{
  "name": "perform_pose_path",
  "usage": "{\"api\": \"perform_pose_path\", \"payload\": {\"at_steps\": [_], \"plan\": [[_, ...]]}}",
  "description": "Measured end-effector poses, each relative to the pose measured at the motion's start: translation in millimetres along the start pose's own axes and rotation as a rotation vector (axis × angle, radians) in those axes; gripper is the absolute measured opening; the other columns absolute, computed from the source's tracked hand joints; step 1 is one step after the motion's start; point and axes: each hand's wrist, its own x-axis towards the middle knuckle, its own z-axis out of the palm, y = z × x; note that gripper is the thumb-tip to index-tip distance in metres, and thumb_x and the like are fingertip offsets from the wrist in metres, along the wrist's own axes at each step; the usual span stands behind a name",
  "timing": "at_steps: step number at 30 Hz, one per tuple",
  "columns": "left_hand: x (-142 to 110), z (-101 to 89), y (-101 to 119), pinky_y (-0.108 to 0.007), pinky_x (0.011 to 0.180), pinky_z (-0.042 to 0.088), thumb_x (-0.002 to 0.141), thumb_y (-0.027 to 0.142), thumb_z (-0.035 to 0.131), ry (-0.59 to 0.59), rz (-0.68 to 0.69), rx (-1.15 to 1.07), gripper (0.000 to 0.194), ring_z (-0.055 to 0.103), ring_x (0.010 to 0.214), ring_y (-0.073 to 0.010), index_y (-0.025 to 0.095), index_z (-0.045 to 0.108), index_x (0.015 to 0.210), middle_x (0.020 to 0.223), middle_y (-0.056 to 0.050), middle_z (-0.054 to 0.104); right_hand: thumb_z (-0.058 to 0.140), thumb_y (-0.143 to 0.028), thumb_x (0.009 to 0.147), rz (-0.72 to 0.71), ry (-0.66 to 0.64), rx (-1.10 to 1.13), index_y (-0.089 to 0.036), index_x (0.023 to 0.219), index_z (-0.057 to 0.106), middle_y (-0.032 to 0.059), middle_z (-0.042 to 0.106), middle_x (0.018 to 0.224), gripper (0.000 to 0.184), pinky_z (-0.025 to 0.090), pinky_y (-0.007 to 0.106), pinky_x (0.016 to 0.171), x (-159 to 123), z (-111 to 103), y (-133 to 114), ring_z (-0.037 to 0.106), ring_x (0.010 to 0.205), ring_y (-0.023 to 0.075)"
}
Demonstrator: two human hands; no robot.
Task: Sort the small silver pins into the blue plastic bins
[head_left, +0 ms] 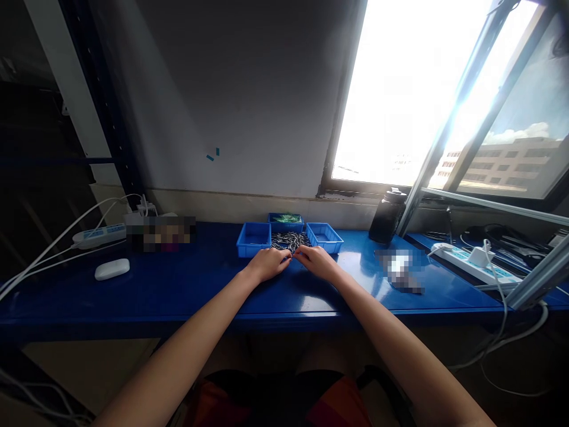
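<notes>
Both my hands rest on the blue bench at the near edge of a pile of small dark metal pins (290, 239). My left hand (268, 263) has its fingers curled and pinched at the pile's edge. My right hand (316, 261) mirrors it, fingertips pinched together and nearly touching the left's. What the fingers hold is too small to make out. A blue bin (253, 239) stands left of the pile, another blue bin (324, 237) right of it, and a third bin with green contents (287, 219) sits behind.
A dark bottle (386, 216) stands at the right under the window. Power strips lie at far left (98, 235) and right (471, 261), with white cables. A white oval case (112, 268) lies on the bench (178, 284) to the left. An aluminium frame (533, 279) crosses at right.
</notes>
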Motion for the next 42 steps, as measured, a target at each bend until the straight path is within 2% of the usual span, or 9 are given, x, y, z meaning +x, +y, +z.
{"api": "perform_pose_path", "payload": {"at_steps": [6,13,25,29,33,36,42], "plan": [[0.9,0.1,-1.3,-0.023,0.053,0.038,0.084,0.042,0.034,0.004,-0.025,0.015,0.031,0.059,0.066,-0.0183,0.021,0.055,0.093,0.073,-0.004,0.063,0.04,-0.036,0.085,-0.003,-0.028,-0.002,-0.019,0.088,0.058,-0.0001,0.056,0.059,0.025,0.029,0.019,0.053,-0.1,2.2,2.8,0.047,0.053,0.0092],[0.1,-2.5,1.4,-0.023,0.055,0.039,0.083,0.04,0.037,0.044,-0.036,0.016,0.029,0.059,0.068,-0.0184,0.02,0.054,0.096,0.074,-0.004,0.063,0.045,-0.035,0.083,0.006,-0.095,-0.004,-0.019,0.088,0.059,0.0001,0.056,0.06,0.022,0.03,0.019,0.053,0.1,3.3,3.3,0.047,0.053,0.0087],[-2.4,-4.1,5.0,-0.022,0.063,0.041,0.082,0.028,0.041,0.105,0.183,-0.084,0.027,0.059,0.076,-0.0148,0.025,0.056,0.104,0.084,0.0,0.064,0.046,-0.028,0.081,0.004,-0.127,-0.05,-0.018,0.084,0.056,-0.0005,0.056,0.062,0.014,0.029,0.018,0.053,-0.6,4.7,5.4,0.046,0.054,0.0084],[-1.4,-1.4,2.7,-0.022,0.064,0.041,0.082,0.027,0.041,0.107,0.204,-0.091,0.027,0.058,0.075,-0.0145,0.026,0.057,0.104,0.084,0.001,0.065,0.047,-0.027,0.081,0.023,-0.137,-0.04,-0.018,0.084,0.056,0.0,0.056,0.063,0.014,0.029,0.018,0.053,-0.6,4.2,4.4,0.047,0.055,0.0084],[-0.7,-1.1,1.8,-0.022,0.064,0.041,0.082,0.029,0.041,0.115,0.176,-0.074,0.027,0.059,0.076,-0.0148,0.025,0.056,0.104,0.086,0.0,0.064,0.047,-0.035,0.082,0.046,-0.138,-0.031,-0.018,0.084,0.057,0.0005,0.057,0.064,0.02,0.029,0.018,0.053,0.1,3.6,4.3,0.048,0.055,0.0089],[-0.2,-1.6,1.4,-0.023,0.062,0.041,0.083,0.033,0.039,0.124,0.106,-0.042,0.027,0.059,0.074,-0.0158,0.024,0.056,0.102,0.083,-0.001,0.064,0.046,-0.039,0.082,0.071,-0.118,-0.024,-0.019,0.087,0.058,0.0003,0.057,0.064,0.024,0.03,0.018,0.053,0.9,3.4,4.9,0.048,0.055,0.009],[0.0,-1.9,0.7,-0.024,0.058,0.041,0.083,0.038,0.038,0.082,-0.003,0.005,0.029,0.059,0.071,-0.0177,0.023,0.057,0.099,0.079,-0.003,0.064,0.043,-0.04,0.083,0.05,-0.065,-0.005,-0.018,0.087,0.058,0.0002,0.057,0.061,0.027,0.03,0.018,0.053,1.1,1.9,3.5,0.048,0.054,0.0088]]}}
